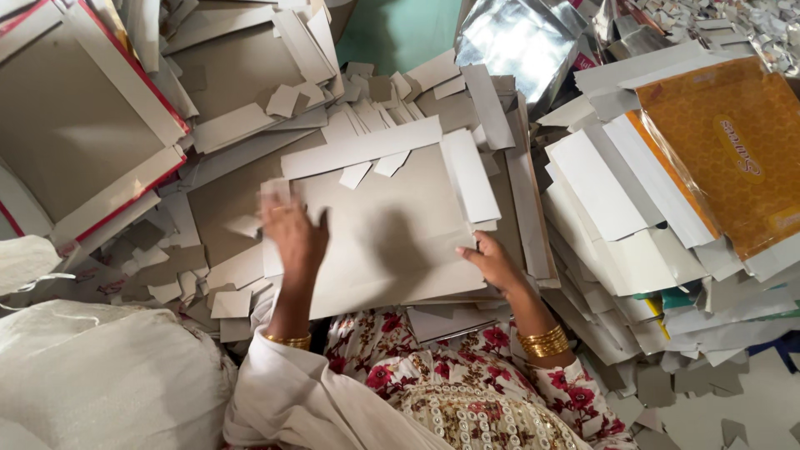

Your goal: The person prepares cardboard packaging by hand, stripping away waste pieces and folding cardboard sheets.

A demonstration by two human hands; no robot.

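Large flat grey cardboard sheet (383,237) lies atop the heap before the lap. Left hand (293,236) presses flat on its left edge, fingers apart; right hand (496,262) pinches its right edge, steadying it. Orange printed box lid (733,150) sits well apart, right.

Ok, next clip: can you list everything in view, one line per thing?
grey card sheet: one, grey-brown, centre, under both hands
loose card strips and offcuts: many, grey and white, heaped around the sheet
red-edged card frames: a few, grey, upper left
orange printed sheet: one, upper right
silver foil: one, top centre
white sacks: two, lower left
bangles: gold, both wrists
left hand: flat on sheet
right hand: grips the sheet's right edge
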